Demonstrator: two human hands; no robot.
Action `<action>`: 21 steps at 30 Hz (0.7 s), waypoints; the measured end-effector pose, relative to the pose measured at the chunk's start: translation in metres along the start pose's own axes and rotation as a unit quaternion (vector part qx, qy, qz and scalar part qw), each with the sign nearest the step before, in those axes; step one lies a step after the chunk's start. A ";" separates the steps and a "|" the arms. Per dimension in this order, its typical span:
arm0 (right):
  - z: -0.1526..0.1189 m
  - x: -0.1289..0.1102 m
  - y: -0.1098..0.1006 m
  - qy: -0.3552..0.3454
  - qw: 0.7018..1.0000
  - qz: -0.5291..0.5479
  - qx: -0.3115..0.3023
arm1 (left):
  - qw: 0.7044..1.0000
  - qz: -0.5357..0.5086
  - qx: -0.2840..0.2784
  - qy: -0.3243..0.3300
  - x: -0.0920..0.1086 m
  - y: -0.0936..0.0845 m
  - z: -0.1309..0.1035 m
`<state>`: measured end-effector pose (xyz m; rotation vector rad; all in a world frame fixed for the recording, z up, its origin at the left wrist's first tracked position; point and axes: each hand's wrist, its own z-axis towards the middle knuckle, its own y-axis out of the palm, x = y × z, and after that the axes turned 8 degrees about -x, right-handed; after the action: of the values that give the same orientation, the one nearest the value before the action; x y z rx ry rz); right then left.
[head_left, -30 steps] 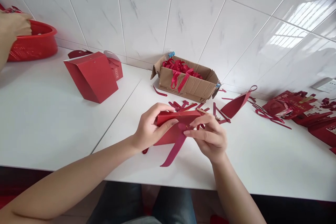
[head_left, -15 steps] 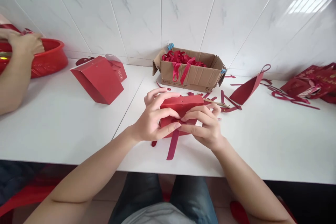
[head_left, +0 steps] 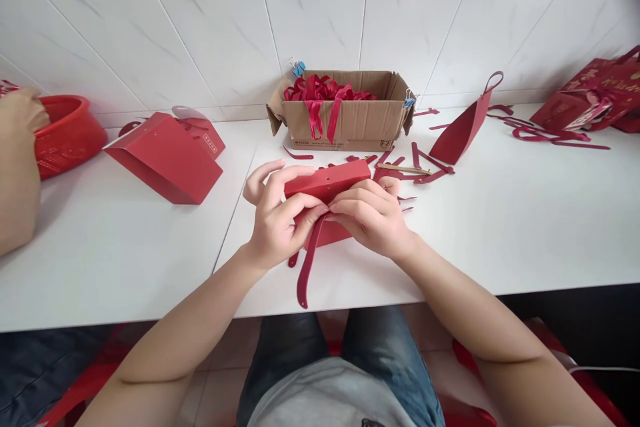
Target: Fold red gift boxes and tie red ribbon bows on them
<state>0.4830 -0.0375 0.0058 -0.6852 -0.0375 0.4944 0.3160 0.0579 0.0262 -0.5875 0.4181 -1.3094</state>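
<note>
A red folded paper box (head_left: 345,173) stands on the white table in front of me, a small hole in its upper face. Against its near side, my left hand (head_left: 277,223) pinches a dark red strap (head_left: 308,270), whose loose end curves down toward the table's front edge. My right hand (head_left: 373,219) meets it there, thumb and fingers pressed together on the same strap where it lies against the box. The fingertips hide the exact spot where strap and box meet.
A cardboard box (head_left: 345,125) of red ribbons stands by the wall. Loose straps (head_left: 420,163) lie behind my hands. Red boxes stand at left (head_left: 170,153) and right (head_left: 465,127); red bags (head_left: 585,103) sit far right. At far left, another person's arm (head_left: 20,173) is beside a red basin (head_left: 70,137).
Both hands have drawn tighter together at the strap. Its hanging end has swung left and twisted, now showing a curved tip. The whole view has shifted, and the other person's arm has moved.
</note>
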 end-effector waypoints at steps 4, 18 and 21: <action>-0.001 0.003 0.000 0.001 0.999 -0.027 0.035 | 1.000 0.024 0.011 0.012 -0.001 0.000 0.000; 0.006 -0.021 -0.010 0.064 0.982 0.177 -0.008 | 0.993 0.065 0.094 0.027 0.009 0.004 -0.009; 0.007 -0.018 -0.012 0.068 0.977 0.202 -0.034 | 0.996 0.047 0.074 0.026 0.008 0.004 -0.008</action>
<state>0.4708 -0.0496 0.0204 -0.7959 0.2178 0.8377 0.3160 0.0494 0.0182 -0.4063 0.3835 -1.2553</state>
